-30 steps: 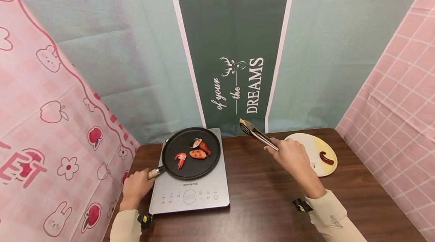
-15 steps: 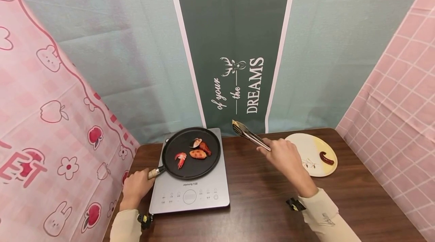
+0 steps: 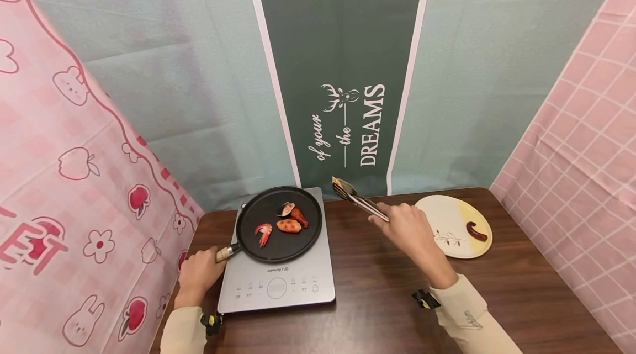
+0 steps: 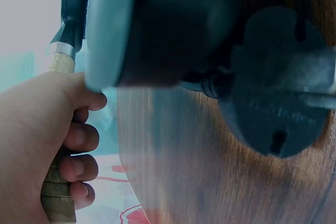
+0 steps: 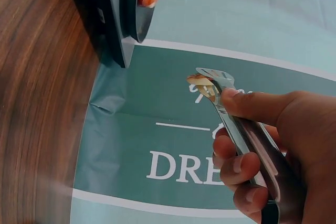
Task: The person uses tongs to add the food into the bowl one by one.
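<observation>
My left hand grips the wooden handle of a black frying pan, fingers curled round it. The pan sits on a silver induction cooker. In it lie a shrimp, a chicken wing, a drumstick and a shell-like piece. My right hand holds metal tongs above the table, right of the pan. Between the tongs' tips is a small tan-and-brown piece of food, its kind unclear.
On the right of the brown wooden table is a white-and-yellow plate bearing a dark red curved piece. A green printed cloth hangs behind. Pink cloths flank both sides.
My right hand has moved left with the tongs and the food piece, away from the plate and closer to the pan. The left hand and the pan have stayed put.
</observation>
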The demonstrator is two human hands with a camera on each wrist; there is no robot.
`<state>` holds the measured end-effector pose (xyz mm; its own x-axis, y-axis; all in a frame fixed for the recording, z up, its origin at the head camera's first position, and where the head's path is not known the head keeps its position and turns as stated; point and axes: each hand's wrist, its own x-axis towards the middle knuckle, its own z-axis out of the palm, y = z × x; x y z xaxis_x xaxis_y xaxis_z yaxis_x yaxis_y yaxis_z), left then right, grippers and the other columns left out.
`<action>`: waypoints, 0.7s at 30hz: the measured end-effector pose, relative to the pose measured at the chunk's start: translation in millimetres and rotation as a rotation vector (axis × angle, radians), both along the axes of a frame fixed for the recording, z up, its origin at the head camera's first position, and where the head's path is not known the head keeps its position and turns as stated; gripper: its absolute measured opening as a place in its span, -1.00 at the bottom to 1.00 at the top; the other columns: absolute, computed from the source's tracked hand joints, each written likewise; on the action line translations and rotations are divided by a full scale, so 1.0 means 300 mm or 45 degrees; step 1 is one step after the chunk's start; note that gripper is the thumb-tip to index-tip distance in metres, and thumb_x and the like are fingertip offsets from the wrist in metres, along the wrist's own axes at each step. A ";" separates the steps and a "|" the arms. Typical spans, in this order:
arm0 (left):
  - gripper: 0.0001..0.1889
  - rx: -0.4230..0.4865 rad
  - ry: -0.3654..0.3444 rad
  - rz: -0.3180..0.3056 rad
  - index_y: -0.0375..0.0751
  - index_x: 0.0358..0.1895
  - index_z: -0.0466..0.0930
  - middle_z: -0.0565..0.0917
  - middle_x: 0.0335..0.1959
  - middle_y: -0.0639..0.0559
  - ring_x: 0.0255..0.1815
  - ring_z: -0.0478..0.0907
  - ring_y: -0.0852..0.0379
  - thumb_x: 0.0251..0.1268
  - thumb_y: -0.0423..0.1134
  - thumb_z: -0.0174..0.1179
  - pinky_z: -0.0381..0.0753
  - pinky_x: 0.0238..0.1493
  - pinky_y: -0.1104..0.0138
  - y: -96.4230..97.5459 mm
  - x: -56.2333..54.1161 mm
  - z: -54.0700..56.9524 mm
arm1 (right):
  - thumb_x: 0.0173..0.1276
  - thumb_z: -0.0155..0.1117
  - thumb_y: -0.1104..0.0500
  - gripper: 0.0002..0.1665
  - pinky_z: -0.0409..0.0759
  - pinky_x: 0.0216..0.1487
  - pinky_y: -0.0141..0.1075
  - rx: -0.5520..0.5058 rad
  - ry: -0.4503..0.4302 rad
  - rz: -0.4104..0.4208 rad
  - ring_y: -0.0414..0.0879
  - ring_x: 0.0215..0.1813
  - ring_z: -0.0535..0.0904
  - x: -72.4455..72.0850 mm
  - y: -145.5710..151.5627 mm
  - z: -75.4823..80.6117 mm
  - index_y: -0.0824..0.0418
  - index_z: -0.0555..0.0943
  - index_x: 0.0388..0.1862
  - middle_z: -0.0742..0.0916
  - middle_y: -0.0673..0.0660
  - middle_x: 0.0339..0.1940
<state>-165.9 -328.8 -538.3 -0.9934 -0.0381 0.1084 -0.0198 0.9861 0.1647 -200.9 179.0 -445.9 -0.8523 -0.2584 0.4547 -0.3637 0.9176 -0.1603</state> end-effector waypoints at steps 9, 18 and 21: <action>-0.74 0.002 -0.006 -0.001 -0.24 -0.37 0.54 0.66 -0.52 -0.24 -0.58 0.59 -0.26 0.27 -0.14 0.37 0.47 -0.53 -0.10 -0.001 -0.002 -0.002 | 0.30 0.58 -0.09 -0.66 0.47 -0.58 0.07 -0.006 -0.004 0.020 0.23 -0.62 0.60 0.001 -0.028 0.001 0.10 0.80 -0.10 0.73 0.28 -0.60; -0.74 0.003 -0.015 0.008 -0.21 -0.39 0.51 0.60 -0.57 -0.17 -0.61 0.53 -0.17 0.27 -0.15 0.37 0.44 -0.54 -0.07 0.002 -0.001 -0.002 | 0.30 0.58 -0.08 -0.69 0.47 -0.60 0.06 0.003 0.003 0.045 0.26 -0.61 0.63 0.001 -0.053 0.000 0.09 0.78 -0.15 0.73 0.30 -0.59; -0.74 0.001 -0.023 0.012 -0.20 -0.40 0.51 0.58 -0.58 -0.15 -0.62 0.51 -0.14 0.27 -0.14 0.36 0.44 -0.54 -0.06 0.003 -0.002 -0.003 | 0.30 0.58 -0.09 -0.69 0.46 -0.60 0.04 0.008 0.006 0.051 0.25 -0.62 0.62 0.000 -0.062 -0.001 0.08 0.78 -0.15 0.72 0.28 -0.60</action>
<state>-166.5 -328.0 -539.2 -0.9947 -0.0477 0.0907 -0.0322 0.9858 0.1648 -200.8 160.4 -446.1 -0.8391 -0.2949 0.4571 -0.4006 0.9034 -0.1525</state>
